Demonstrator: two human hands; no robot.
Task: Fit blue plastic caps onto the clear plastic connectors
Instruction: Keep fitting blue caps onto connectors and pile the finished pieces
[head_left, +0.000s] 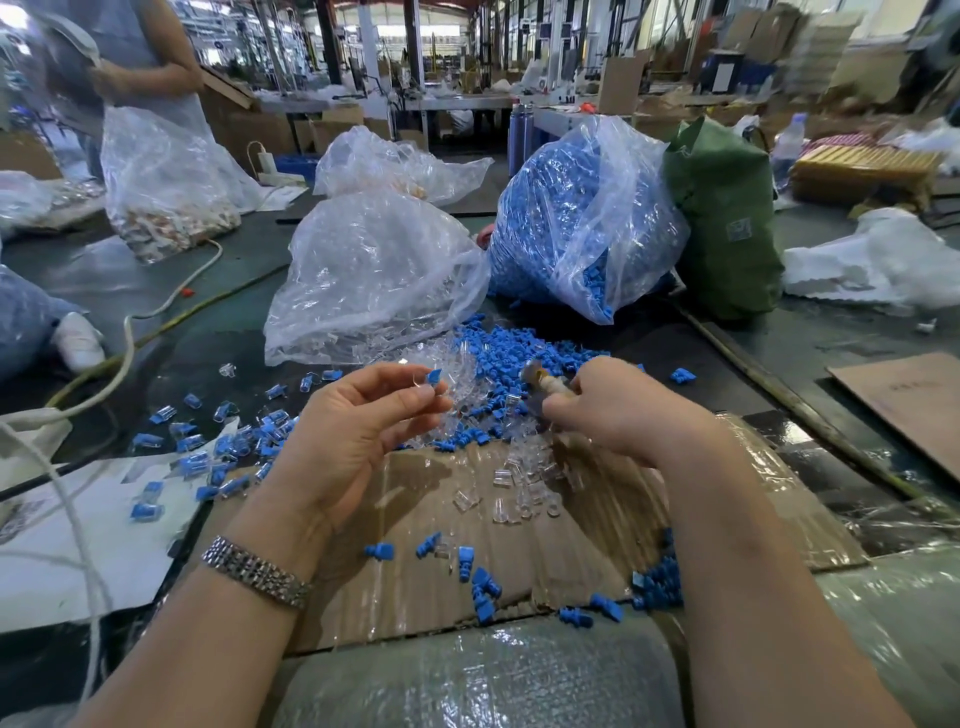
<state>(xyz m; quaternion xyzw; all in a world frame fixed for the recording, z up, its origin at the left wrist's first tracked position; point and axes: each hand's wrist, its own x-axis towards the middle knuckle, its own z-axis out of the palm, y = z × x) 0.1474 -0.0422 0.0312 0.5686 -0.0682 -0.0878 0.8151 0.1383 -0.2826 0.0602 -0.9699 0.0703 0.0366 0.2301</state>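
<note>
My left hand (358, 431) is raised palm up and pinches a clear connector with a blue cap (427, 378) at its fingertips. My right hand (618, 410) grips a short wooden-handled tool (545, 381), its worn end pointing left toward the left fingertips. Under both hands lies a mixed heap of loose blue caps (514, 353) and clear connectors (524, 488). Capped pieces (208, 457) are scattered to the left on the table.
A clear bag of connectors (374, 270) and a bag of blue caps (571, 218) stand behind the heap. Flattened taped cardboard (415, 571) covers the near table. A white cord (124, 343) runs along the left. A green bag (727, 223) sits at right; a person stands far left.
</note>
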